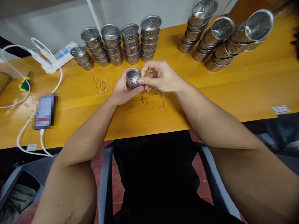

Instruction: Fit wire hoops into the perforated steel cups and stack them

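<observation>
Perforated metal cup (132,78) held above wooden table (233,81) | left hand (122,90) cradles it | right hand (158,76) pinches its rim, possibly with a wire | loose wire handles (149,101) beneath.

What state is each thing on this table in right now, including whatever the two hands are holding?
Left hand: closed around the small metal cup.
Right hand: fingers pinched at the cup's rim.
Small metal cup: held above the table, tilted.
Left cup stacks: upright, nested.
Right cup stacks: nested, leaning.
Wire pieces: loose, scattered.
Phone: lying flat, cable plugged in.
</observation>
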`<state>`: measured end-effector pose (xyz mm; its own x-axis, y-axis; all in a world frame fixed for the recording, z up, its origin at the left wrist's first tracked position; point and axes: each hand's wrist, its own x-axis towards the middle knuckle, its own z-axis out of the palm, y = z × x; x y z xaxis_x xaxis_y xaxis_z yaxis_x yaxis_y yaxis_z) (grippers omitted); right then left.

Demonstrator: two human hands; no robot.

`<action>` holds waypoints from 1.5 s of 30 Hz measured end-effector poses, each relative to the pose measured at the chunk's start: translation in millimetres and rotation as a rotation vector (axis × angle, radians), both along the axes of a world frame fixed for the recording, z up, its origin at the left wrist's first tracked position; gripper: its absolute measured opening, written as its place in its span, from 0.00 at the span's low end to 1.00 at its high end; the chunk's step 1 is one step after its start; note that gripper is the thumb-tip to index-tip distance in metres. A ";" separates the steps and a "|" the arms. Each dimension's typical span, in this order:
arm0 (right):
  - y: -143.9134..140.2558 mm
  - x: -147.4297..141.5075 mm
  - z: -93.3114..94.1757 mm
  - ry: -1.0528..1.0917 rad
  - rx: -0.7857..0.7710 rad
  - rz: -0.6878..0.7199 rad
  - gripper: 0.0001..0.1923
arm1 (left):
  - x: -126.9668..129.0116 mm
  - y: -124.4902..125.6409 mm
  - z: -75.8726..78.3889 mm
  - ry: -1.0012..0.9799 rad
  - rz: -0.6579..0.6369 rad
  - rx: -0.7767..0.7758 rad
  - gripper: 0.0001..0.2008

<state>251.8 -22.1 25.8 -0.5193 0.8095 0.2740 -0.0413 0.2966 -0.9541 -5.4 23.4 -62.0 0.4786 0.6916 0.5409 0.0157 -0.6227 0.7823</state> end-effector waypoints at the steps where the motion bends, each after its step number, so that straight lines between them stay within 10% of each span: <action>1: 0.6 0.5 -1.2 -0.006 0.010 0.001 0.41 | 0.1 0.9 -1.1 0.004 -0.006 0.026 0.49; 10: 12.4 -2.0 -17.9 -0.006 0.360 -0.269 0.42 | -6.2 16.7 -14.2 0.078 0.119 0.181 0.50; 25: 9.3 -1.6 -27.5 -0.231 0.504 -0.196 0.47 | -5.9 9.6 -9.4 0.089 0.122 0.175 0.51; 31: 13.9 0.4 -27.0 -0.287 0.465 -0.194 0.63 | -4.0 4.2 -10.0 0.170 0.037 0.112 0.56; 45: 27.5 86.8 9.6 -0.897 -0.006 -0.760 0.52 | -11.2 8.1 -13.8 0.250 0.153 -0.009 0.51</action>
<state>338.6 5.3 35.4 0.0926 0.9944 0.0514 0.8318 -0.0489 -0.5529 -16.6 31.5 -75.8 0.4863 0.7702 0.4127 0.3014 -0.5911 0.7482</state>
